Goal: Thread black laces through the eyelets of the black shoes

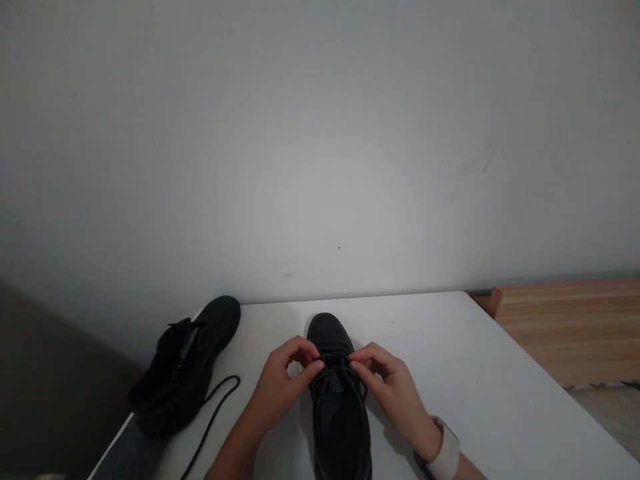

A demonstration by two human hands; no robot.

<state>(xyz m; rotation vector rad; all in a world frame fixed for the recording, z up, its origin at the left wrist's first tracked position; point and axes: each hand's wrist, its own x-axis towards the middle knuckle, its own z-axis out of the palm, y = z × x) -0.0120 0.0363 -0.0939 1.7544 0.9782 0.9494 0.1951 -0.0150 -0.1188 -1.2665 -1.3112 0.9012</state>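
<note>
A black lace-up shoe lies on the white table, toe pointing away from me. My left hand pinches the black shoelace at the left side of the eyelets. From the other side, my right hand pinches the lace at the right edge, thumb against forefinger. The lace runs across the tongue between both hands. Its exact path through the eyelets is too dark to make out.
Another black shoe rests on its side at the table's left edge, with a loose black lace trailing toward me. A wall stands behind the white table. Wooden furniture is beyond the right edge.
</note>
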